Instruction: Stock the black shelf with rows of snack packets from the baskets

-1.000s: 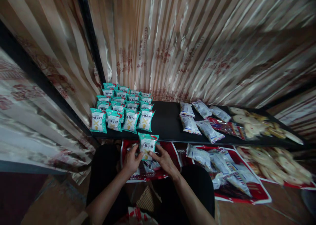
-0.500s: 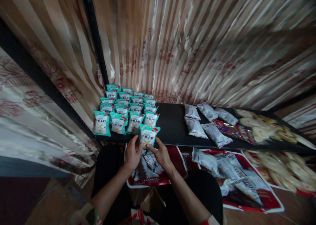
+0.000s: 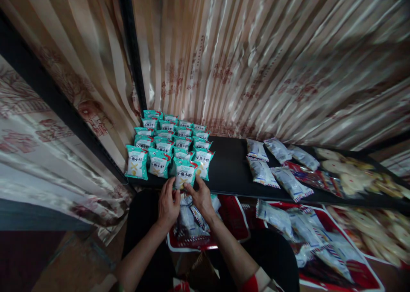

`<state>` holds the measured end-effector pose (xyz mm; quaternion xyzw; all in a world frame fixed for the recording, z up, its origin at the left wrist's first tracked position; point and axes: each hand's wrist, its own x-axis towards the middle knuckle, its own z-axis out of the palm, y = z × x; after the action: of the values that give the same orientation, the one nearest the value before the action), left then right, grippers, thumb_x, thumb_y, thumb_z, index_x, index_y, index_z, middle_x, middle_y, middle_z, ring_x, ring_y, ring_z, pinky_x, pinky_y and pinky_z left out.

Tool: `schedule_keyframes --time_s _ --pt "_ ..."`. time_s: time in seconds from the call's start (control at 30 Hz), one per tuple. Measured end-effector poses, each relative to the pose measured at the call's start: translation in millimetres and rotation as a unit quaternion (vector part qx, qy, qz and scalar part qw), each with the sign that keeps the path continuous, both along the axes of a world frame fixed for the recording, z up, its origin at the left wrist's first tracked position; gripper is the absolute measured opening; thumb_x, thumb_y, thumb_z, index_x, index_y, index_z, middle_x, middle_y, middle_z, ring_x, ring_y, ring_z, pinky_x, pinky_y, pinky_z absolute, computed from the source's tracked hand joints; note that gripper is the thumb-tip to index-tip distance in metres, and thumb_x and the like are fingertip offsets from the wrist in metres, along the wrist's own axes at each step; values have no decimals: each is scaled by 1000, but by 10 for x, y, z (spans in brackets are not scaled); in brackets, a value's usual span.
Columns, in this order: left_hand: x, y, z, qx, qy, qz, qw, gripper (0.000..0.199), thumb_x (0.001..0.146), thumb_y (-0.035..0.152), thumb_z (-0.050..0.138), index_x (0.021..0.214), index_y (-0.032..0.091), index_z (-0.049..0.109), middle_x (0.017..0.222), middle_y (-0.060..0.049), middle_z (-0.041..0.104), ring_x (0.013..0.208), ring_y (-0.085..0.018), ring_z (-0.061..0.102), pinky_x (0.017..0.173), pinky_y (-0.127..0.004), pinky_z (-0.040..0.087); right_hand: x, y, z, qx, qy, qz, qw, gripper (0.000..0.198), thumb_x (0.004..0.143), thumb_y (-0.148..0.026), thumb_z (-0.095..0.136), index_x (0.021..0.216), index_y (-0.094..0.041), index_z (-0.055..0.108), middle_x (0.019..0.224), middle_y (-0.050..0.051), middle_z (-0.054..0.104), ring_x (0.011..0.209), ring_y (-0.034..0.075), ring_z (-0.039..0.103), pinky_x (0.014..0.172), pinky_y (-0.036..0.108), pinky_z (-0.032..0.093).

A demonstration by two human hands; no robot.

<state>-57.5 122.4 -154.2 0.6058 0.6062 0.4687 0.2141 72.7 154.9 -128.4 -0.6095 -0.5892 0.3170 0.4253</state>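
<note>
We held one teal-and-white snack packet upright near the front edge of the black shelf, its sides pinched between our left hand and our right hand, the right thumb on its face. Matching packets stood in rows behind and beside it. Below our hands, silvery packets lay in a red tray; pleated curtain hung behind the shelf.
</note>
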Motion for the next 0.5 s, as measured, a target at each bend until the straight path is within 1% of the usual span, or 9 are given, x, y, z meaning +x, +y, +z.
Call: schedule_keyframes --time_s 0.13,0.23,0.33,0.4,0.5 --pt "-28 7 14 11 14 -3 1000 39 89 26 39 126 18 47 125 -12 54 118 -22 50 99 -39 44 -15 35 -40 14 5 -5 1000 47 76 -46 61 113 -17 60 109 10 66 101 26 59 93 38 43" --pt "-62 -4 37 31 33 3 999 36 90 24 38 124 18 49 122 -12 54 117 -21 50 100 -40 43 -30 56 -61 17 -3 -16 1000 48 76 -47 60 111 -15 61 107 11 66 100 27 59 92 39 43" --pt "-125 3 54 63 49 61 995 36 89 26 43 124 18 49 122 -13 50 117 -23 48 98 -42 43 -42 70 -86 27 -15 -20 999 49 77 -47 59 113 -14 60 108 13 65 100 27 58 92 39 43" --pt "-189 39 66 82 57 108 989 41 88 29 47 128 18 46 127 -15 43 121 -25 43 98 -44 43 -49 75 -106 41 -23 -14 999 49 78 -47 58 115 -15 59 110 12 65 102 27 58 93 39 43" --pt "-303 141 105 96 74 139 983 51 87 34 51 134 19 40 138 -17 31 129 -28 35 98 -45 42 -63 81 -140 56 -24 -18 998 51 78 -48 58 118 -17 58 112 11 64 105 27 56 94 41 42"
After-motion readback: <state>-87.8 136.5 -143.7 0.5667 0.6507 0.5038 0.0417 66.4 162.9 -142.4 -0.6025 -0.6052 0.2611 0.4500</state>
